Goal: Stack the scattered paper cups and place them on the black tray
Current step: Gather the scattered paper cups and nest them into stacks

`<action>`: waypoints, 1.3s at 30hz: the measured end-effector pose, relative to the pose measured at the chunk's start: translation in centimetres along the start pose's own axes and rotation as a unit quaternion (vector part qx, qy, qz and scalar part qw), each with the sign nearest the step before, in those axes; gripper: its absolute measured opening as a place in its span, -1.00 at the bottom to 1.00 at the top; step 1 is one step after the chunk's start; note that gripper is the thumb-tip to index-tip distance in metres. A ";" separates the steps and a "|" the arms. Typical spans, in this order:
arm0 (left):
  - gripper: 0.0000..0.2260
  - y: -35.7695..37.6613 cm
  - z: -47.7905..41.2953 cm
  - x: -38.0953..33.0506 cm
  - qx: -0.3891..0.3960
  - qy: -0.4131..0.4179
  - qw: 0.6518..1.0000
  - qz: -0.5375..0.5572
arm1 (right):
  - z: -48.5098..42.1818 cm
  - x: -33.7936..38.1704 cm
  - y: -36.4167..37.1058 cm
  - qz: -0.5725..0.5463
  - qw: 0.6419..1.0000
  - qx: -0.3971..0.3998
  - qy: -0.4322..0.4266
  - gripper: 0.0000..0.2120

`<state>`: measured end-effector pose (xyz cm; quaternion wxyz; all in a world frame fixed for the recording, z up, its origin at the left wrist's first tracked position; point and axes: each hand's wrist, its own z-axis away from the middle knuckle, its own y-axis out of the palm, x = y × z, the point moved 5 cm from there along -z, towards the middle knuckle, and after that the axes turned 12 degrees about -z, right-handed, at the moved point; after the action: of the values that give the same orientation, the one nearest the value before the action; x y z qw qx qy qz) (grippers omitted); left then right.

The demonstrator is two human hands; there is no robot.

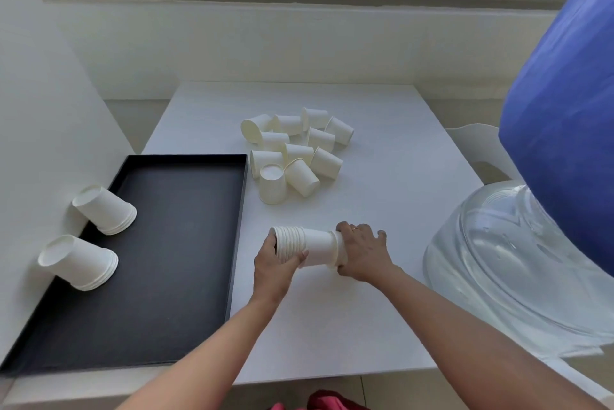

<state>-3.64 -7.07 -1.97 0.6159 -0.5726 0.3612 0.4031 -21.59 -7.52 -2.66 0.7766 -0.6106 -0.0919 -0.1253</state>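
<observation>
Both hands hold one stack [315,248] lying on its side, long axis left to right. My left hand [272,263] wraps the rim end and my right hand [363,252] curls round the other. The black tray [182,260] lies just left, nearer the left hand.

Tray [186,326] left; loose cups [295,150] behind held stack [309,247].

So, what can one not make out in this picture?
Head view: the number of cups in the held stack; the left hand covers some rims.
Head view: its end under the right hand.
Head view: the loose cups overlap, so lower ones are partly hidden.
Head view: the black tray, near left corner cut off by the frame edge.
</observation>
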 end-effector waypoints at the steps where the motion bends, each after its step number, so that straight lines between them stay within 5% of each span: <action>1: -0.71 0.1 0.1 -0.1 0.006 0.002 1.000 0.004 | 0.0 0.4 -0.1 -0.022 1.000 -0.006 -0.008 -0.36; 7: -0.93 0.5 0.5 -1.0 0.017 0.023 0.999 0.034 | 0.3 3.1 -0.5 -0.068 0.995 -0.026 -0.065 -0.39; 17: -0.82 0.6 0.7 -1.6 0.029 0.045 0.999 0.011 | 0.9 4.8 0.0 -0.116 0.988 -0.067 -0.071 -0.37; 23: -0.82 0.5 0.9 -2.8 -0.027 0.094 0.991 -0.088 | 0.9 4.1 0.9 -0.160 0.984 -0.074 -0.018 -0.34; 29: -0.68 -0.2 0.6 -1.6 -0.060 0.063 0.986 -0.141 | 0.9 1.1 -0.8 -0.182 0.968 -0.162 0.063 -0.33; 39: -0.65 0.2 0.2 1.5 0.034 0.041 0.956 -0.289 | 1.2 -4.9 -2.2 -0.419 0.838 -0.274 0.216 -0.25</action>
<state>-3.21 -6.77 -3.42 0.7098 -0.6471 0.2188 0.1718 -26.91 -6.46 -1.76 0.4511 -0.6590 -0.1304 -0.5875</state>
